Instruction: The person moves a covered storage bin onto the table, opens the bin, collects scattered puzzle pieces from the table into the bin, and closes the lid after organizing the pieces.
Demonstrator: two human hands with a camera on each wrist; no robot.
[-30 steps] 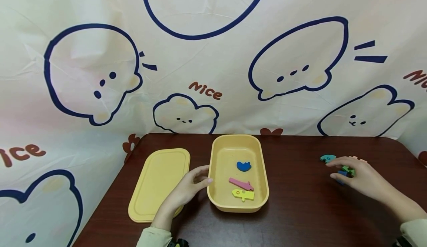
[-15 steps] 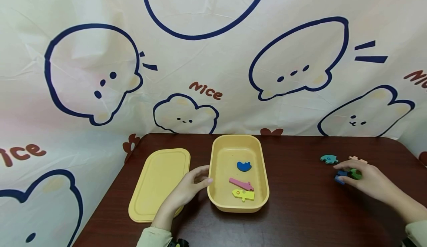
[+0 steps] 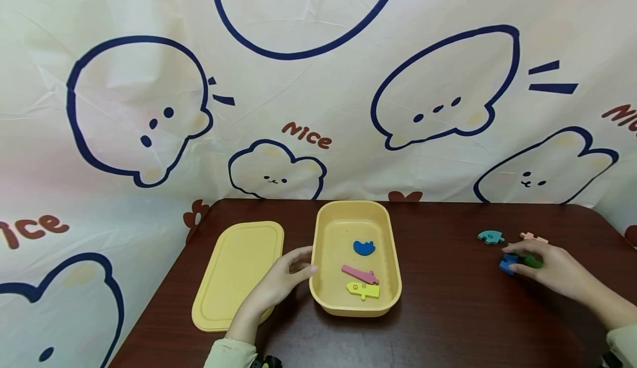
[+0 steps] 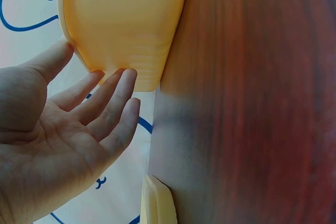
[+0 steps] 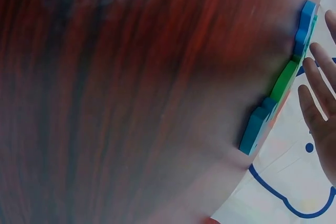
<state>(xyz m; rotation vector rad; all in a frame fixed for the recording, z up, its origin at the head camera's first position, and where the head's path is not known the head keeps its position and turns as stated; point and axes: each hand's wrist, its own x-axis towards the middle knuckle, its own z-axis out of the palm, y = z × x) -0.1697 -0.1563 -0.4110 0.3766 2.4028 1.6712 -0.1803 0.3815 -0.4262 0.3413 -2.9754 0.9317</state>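
My left hand (image 3: 278, 277) rests against the left side of a yellow plastic box (image 3: 393, 235). In the left wrist view its thumb touches the rim and the spread fingertips meet the wall. My right hand (image 3: 554, 268) reaches over a blue puzzle piece (image 3: 507, 264) and a green puzzle piece (image 3: 533, 261) on the table. Its index finger and thumb lie on either side of the blue one. The right wrist view shows the fingers (image 5: 317, 85) fairly straight and apart from the pieces; the thumb is out of that view.
Inside the box lie a blue piece (image 3: 364, 247), a pink piece (image 3: 359, 274) and a yellow piece (image 3: 363, 289). A yellow lid (image 3: 239, 274) lies left of it. Teal (image 3: 491, 237) and peach (image 3: 534, 237) pieces sit beyond my right hand. A patterned cloth (image 3: 348, 92) hangs behind.
My right hand has shifted slightly right, away from the teal piece, and settled around the blue and green ones. My left hand and the box stay put.
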